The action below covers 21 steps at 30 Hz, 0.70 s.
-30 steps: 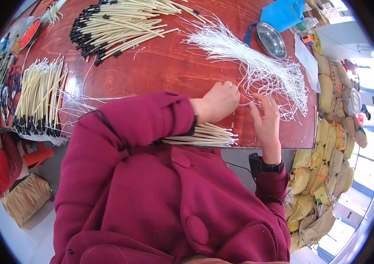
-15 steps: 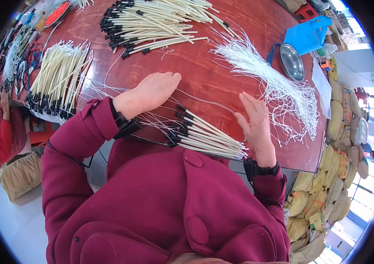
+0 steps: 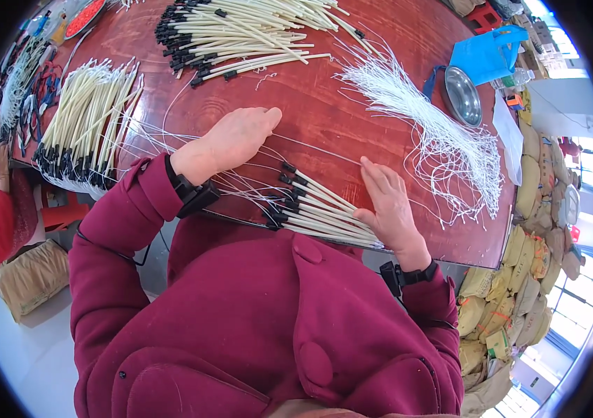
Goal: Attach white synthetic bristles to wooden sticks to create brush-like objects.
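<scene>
A thin pale cord runs nearly straight across the red tabletop between my hands. One end goes under my left hand, whose fingers are pressed together on it; their undersides are hidden. At the other end, the fingertips of my right hand touch the cord, fingers stretched out and thumb apart. Between my forearms, at the near edge, lies a fan of cream-coloured sticks with black end pieces. Loose white strings trail from their black ends and pass under my left wrist.
A bundle of white strings spreads to the right, beside a metal dish and a blue bag. More cream sticks lie in a far pile and a left bundle. Another person's red sleeve shows far left.
The cord between my hands has gone from sagging to nearly straight. My right hand has moved left, bringing its fingertips onto the cord's end; my left hand has shifted slightly left.
</scene>
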### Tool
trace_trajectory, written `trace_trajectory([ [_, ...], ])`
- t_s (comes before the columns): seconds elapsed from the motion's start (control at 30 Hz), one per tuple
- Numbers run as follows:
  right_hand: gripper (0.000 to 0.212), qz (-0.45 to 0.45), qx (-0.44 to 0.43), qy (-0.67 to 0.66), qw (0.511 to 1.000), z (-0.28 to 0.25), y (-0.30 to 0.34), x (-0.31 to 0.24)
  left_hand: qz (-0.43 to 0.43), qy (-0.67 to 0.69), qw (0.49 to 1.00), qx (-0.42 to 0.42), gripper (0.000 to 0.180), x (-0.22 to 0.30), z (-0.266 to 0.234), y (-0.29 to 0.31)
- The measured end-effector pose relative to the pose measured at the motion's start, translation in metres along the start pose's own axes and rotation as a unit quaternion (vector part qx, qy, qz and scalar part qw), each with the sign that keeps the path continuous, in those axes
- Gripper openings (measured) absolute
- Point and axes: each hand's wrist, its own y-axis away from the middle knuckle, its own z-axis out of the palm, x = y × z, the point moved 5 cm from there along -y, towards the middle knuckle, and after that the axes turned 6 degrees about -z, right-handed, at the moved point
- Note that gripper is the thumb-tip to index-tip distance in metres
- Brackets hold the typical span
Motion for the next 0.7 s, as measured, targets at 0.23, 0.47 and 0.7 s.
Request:
trace_trajectory([
  [0.23,0.09,0.053,0.021,0.024,0.998,-0.006,0.002,0.025,-0.019,0.051,0.998,0.032,0.008,-0.01,0.004,-0.003],
  [0.47,0.084,0.047,0.048,0.001,0.998,-0.007,0.002,0.031,-0.122,0.045,0.99,0.05,0.011,-0.018,0.004,-0.004],
  [0.7,0.08,0.046,0.051,-0.016,0.998,-0.009,-0.001,0.031,-0.085,-0.001,0.993,0.077,0.011,-0.01,0.002,-0.002],
])
